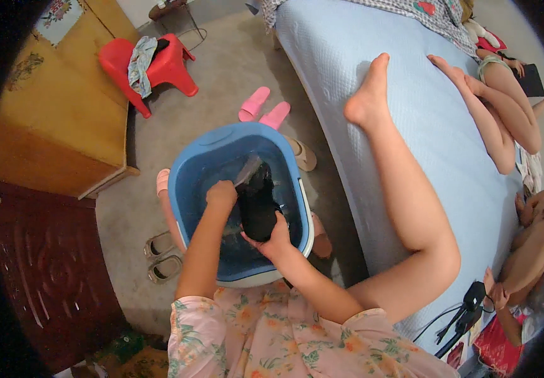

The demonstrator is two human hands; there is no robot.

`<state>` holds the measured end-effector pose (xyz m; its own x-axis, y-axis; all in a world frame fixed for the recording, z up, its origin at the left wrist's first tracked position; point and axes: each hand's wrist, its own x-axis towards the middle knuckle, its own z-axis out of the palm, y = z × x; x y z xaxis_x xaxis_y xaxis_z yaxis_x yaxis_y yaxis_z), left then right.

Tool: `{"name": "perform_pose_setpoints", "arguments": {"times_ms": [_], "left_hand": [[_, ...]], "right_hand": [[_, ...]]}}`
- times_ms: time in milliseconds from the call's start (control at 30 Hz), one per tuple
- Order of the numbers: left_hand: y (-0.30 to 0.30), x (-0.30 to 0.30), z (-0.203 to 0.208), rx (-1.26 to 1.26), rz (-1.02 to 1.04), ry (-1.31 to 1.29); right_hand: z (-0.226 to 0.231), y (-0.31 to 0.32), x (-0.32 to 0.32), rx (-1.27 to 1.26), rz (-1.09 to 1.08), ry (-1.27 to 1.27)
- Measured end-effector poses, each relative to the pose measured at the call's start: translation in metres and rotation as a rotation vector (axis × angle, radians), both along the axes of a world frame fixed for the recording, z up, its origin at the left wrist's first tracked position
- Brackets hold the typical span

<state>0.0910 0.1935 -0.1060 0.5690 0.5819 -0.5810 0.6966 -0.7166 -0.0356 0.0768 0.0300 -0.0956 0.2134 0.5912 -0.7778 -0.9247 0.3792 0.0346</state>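
Note:
A blue basin [187, 151] with a pale outer rim stands on the floor in front of me, with water inside. My right hand [273, 238] grips the near, rounded end of a wet black shoe [257, 211], thumb along its side. The shoe is tilted over the water, and its details are lost in the dark. Closed beside the shoe's left edge, my left hand [221, 194] holds a pale, slim, brush-like tool [249, 169]. The tool's far end is blurred against the shoe, so its exact kind is unclear.
A bed with a light blue cover [322, 69] runs along the right; a bare bent leg [404, 189] and two people are on it. Pink slippers [266, 110] and beige shoes [162, 258] surround the basin. A red plastic stool [171, 75] stands by a yellow cabinet [58, 113].

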Motion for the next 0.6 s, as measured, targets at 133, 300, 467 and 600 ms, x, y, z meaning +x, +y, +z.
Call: {"name": "perform_pose_setpoints", "arguments": {"times_ms": [133,300,467,600], "left_hand": [[0.01,-0.01,-0.01,-0.11,-0.073,-0.028],[-0.003,-0.045,0.002,-0.319,-0.175,-0.122],[-0.049,-0.075,0.047,-0.407,-0.281,-0.152],[-0.076,-0.101,0.067,-0.444,-0.223,-0.236]], "right_hand": [[0.003,-0.001,0.001,0.007,0.003,-0.011],[-0.001,0.001,-0.002,-0.022,0.022,-0.055],[-0.016,-0.005,0.0,0.128,0.007,-0.095],[-0.007,-0.002,0.001,0.117,-0.034,-0.186]]}}
